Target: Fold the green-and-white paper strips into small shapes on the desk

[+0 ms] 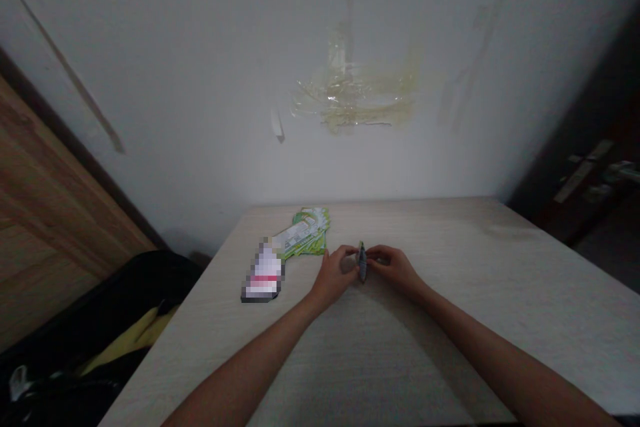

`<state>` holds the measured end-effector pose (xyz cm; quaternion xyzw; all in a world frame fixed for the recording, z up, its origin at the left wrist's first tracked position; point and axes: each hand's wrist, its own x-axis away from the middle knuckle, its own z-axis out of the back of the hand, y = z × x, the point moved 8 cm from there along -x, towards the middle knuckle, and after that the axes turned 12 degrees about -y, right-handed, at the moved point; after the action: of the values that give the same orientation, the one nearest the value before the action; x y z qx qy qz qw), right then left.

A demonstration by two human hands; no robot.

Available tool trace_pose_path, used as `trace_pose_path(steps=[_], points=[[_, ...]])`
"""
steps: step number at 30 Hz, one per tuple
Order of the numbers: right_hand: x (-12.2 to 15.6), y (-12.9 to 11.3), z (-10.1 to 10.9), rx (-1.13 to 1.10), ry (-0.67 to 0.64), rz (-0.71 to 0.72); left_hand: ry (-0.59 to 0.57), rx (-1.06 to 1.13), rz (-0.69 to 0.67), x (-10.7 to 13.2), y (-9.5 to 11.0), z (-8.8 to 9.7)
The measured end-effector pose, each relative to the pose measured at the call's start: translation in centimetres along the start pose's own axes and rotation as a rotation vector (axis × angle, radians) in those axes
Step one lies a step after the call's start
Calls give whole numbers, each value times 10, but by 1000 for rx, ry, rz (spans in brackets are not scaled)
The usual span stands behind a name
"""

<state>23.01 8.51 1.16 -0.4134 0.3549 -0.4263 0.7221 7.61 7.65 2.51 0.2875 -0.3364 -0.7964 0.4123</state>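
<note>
Over the middle of the table, my left hand (334, 275) and my right hand (397, 268) pinch a small, thin packet (363, 263) between their fingertips. The packet stands nearly upright and shows mostly its narrow edge, grey with a bit of green at the top; its faces are largely hidden from view. Left of my left hand lies a fanned pile of green and white printed packets (305, 233). A pixelated flat thing (263, 275), pale with a pink band and a dark edge, lies in front of that pile; its kind cannot be made out.
The pale wood-grain table (475, 320) meets a grey wall (200, 100) with peeling clear tape (355, 100). On the left are a wooden panel (50, 207) and a dark bag or cloth (115, 313) with something yellow. A dark door with a metal handle (623, 172) stands at right.
</note>
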Motion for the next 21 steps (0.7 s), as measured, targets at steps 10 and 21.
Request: trace_pose_path(steps=[10,21], points=[[2,-1,8,126,57,6,31,112,-20,-1,-1,1],[5,-10,15,129,127,93,21,243,-47,-2,1,2]])
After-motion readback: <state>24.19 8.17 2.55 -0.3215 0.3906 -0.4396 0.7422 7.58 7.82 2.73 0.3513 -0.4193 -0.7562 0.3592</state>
